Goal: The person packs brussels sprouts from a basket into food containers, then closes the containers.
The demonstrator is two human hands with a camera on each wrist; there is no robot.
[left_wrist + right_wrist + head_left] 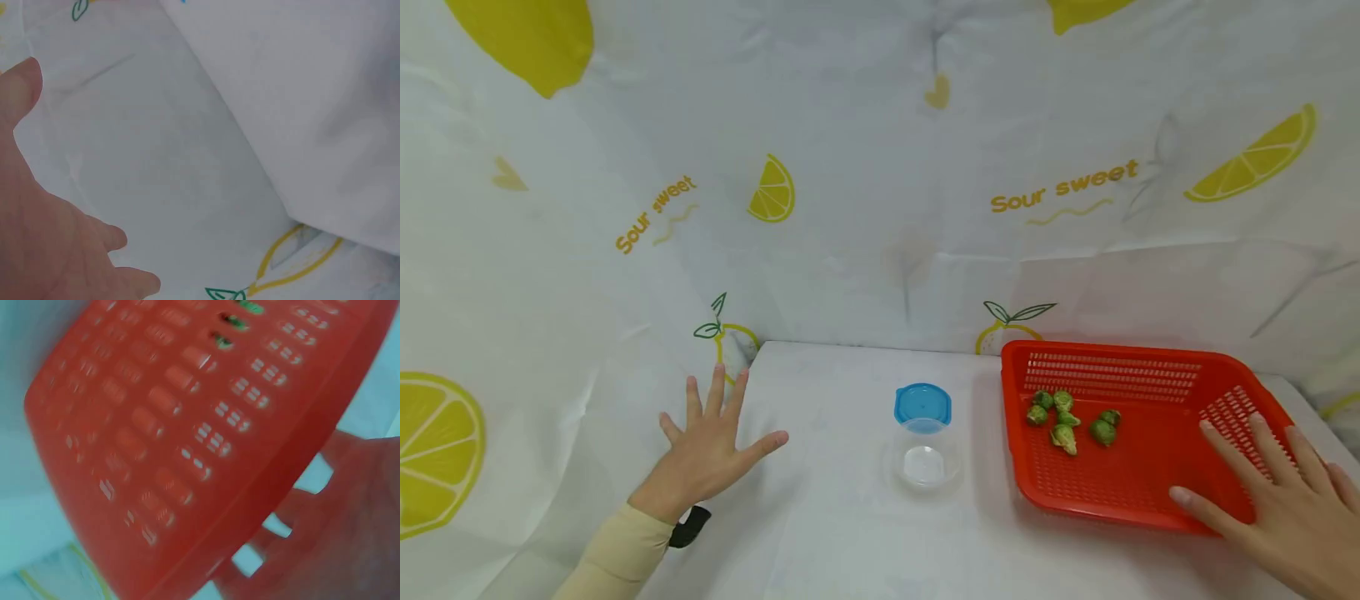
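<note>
My left hand [703,454] is held out over the table's left edge, its fingers spread and nothing in them. In the left wrist view, part of the left hand [56,231] shows beside the table's corner. At the right, my right hand [1292,508] hovers by the near right corner of a red plastic basket [1142,517], fingers straight and spread. Several Brussels sprouts [1063,437] lie in the basket's left part. Left of the basket stands a small clear plastic bowl [925,467], and just behind it is a blue lid [922,403].
A white table [842,517] bears the basket, bowl and lid. Behind it and to the left hangs a white cloth [850,250] printed with lemons and the words "Sour sweet". The basket takes up the table's right side.
</note>
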